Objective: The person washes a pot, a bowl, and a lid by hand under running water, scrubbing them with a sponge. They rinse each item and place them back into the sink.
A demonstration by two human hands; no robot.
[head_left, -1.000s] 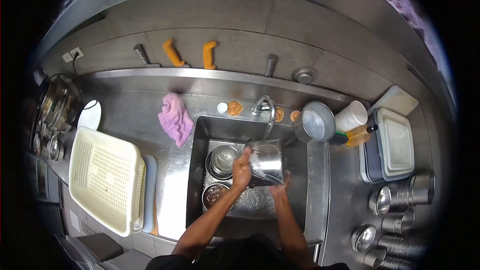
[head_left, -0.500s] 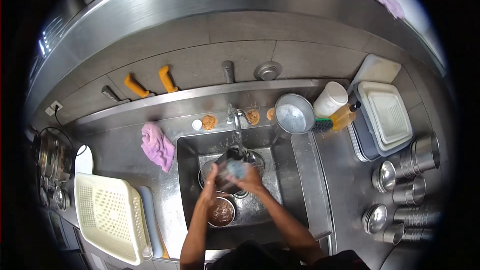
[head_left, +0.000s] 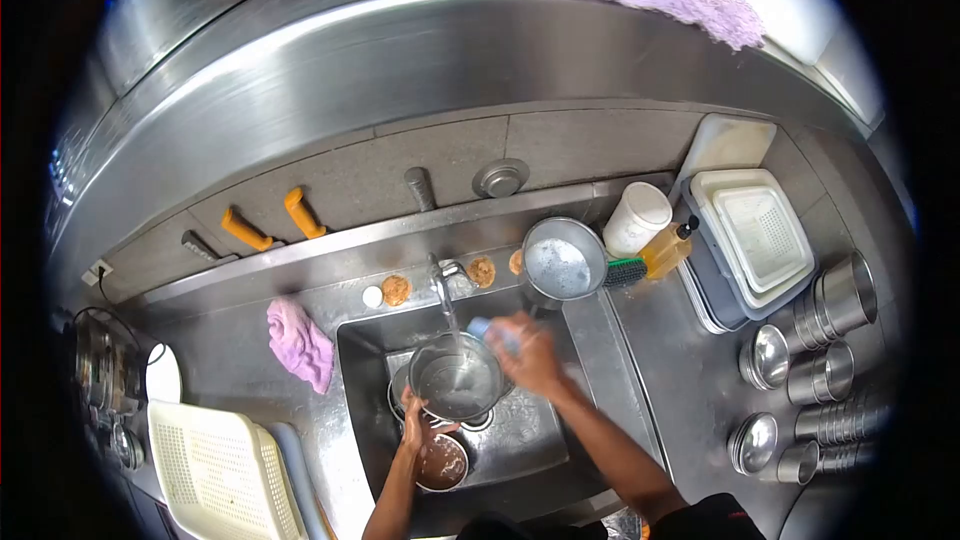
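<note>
Head view: your left hand (head_left: 415, 427) grips the near rim of the steel pot (head_left: 456, 378) under the tap (head_left: 441, 290), mouth up; your right hand (head_left: 530, 355), closed on a blurred blue sponge (head_left: 480, 327), sits at its far-right rim.

A commercial kitchen's wash station: steel sink (head_left: 360, 380), steel counter (head_left: 680, 380), stacked metal cups (head_left: 835, 310) and knives (head_left: 270, 222) on the wall.

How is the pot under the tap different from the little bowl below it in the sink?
The steel pot is bigger and held up by the left hand under the tap's stream; the small bowl is smaller and sits on the sink floor. The pot looks shiny and holds clear water; the bowl holds something brown. Both are round and metal.
</note>
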